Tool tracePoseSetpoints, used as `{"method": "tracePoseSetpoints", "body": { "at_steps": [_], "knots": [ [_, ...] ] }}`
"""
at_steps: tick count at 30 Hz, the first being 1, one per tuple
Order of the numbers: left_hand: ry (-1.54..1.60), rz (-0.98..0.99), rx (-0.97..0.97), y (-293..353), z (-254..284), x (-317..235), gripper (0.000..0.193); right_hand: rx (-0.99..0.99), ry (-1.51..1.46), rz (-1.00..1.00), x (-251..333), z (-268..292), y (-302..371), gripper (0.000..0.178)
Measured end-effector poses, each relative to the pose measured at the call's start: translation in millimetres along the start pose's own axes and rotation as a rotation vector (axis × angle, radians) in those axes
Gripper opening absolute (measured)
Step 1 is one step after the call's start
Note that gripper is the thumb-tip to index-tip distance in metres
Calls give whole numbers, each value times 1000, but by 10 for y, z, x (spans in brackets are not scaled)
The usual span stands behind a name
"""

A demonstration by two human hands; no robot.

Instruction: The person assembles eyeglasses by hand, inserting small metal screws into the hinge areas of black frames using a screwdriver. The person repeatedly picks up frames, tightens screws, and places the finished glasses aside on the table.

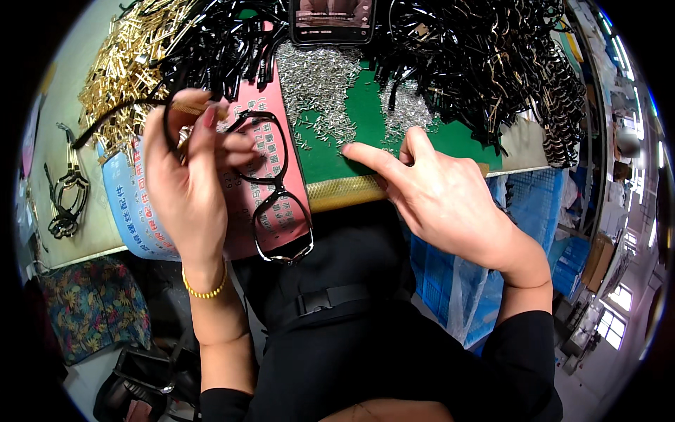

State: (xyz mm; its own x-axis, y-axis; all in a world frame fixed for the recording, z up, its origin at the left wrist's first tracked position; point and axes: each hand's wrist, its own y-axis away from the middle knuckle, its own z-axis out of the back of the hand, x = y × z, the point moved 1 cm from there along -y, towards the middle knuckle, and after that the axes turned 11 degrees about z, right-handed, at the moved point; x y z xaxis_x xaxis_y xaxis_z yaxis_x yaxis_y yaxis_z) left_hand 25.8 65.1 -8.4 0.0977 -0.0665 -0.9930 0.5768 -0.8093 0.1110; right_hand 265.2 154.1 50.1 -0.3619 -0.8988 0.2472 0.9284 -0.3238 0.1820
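Note:
My left hand [186,169] is closed around a black eyeglass frame [280,188], gripped near one end. Both rims hang to the right of the fingers, over the pink sheet. A dark temple arm [119,112] sticks out to the left of this hand; its joint with the frame is hidden by the fingers. My right hand [450,200] reaches onto the green mat [364,116], index finger stretched out. Its fingertip is at the near edge of the scattered tiny silver screw-like pieces [320,77]. A second heap of such pieces [406,109] lies beyond this hand.
Gold temple parts [130,63] are piled at the far left, black temple arms [478,56] at the far right. A phone [332,22] stands at the back. Another glasses frame [69,193] lies left. A yellow mesh roll [348,192] lines the near edge, above blue crates [436,281].

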Motion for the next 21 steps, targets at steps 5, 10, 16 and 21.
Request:
{"method": "tracePoseSetpoints", "body": {
  "at_steps": [5,10,16,21],
  "knots": [
    [-208,144,132,20,-3,-93,13,38,1,22,7,31,-25,69],
    [-273,217,281,250,-21,-60,13,-23,-62,-17,-12,4,-8,64],
    [-205,254,229,256,-16,-12,16,-36,-49,21,-35,-4,19,54],
    [-204,229,218,257,-23,20,18,-9,-38,16,-27,3,-8,52]
  ]
}}
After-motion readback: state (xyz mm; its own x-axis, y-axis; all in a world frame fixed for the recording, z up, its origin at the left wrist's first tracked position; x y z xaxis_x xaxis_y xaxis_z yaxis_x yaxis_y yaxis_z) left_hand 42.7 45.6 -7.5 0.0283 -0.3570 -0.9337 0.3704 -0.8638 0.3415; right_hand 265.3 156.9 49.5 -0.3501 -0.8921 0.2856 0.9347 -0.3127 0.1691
